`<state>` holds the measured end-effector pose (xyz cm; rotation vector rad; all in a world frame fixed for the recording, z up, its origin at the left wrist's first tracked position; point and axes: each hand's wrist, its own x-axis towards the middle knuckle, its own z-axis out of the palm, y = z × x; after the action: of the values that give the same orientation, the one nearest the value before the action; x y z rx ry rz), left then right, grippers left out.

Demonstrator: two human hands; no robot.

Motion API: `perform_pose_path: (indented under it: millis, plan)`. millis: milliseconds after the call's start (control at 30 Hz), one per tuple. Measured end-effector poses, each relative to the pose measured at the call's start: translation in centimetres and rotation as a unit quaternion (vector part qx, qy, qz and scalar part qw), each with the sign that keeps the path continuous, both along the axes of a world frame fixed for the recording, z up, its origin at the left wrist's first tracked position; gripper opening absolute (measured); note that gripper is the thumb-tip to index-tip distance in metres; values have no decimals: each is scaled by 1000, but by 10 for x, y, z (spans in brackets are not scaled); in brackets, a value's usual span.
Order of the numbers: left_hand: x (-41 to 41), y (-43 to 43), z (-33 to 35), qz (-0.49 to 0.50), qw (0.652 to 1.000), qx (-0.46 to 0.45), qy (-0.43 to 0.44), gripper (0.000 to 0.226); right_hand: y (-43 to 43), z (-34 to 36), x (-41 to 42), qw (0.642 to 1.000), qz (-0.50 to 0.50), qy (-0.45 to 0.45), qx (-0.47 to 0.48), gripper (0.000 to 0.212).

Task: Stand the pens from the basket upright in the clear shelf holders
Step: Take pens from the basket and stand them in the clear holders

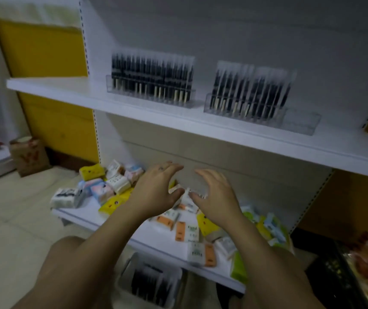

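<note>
Two clear holders stand on the upper white shelf [71, 92]. The left holder [150, 94] is packed with upright black pens [151, 72]. The right holder [261, 114] carries black pens across most of its length, and its right end [301, 122] holds none. A white basket [149, 282] with more black pens sits on the floor between my forearms. My left hand [156, 188] and my right hand [216, 195] hover side by side in front of the lower shelf, fingers relaxed, holding nothing.
The lower shelf [134, 228] is strewn with several small tissue packs [102, 188] in white, yellow, orange and blue. A brown paper bag [29, 156] stands on the floor at left. A dark crate of packaged goods [357, 270] sits at lower right.
</note>
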<state>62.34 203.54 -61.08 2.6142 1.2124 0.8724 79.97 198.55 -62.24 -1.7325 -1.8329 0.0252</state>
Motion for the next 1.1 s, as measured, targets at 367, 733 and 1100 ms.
perform_pose_path:
  millis: [367, 733, 1100]
  plan:
    - [-20, 18, -137, 93, 974, -201, 47, 64, 33, -129, -15, 974, 19, 0, -227, 63]
    - [-25, -15, -318, 191, 899, -394, 8, 31, 60, -273, -39, 900, 80, -9, -428, 70]
    - [-17, 9, -416, 236, 800, -552, -4, 50, 65, -362, -48, 787, 44, 77, -611, 61]
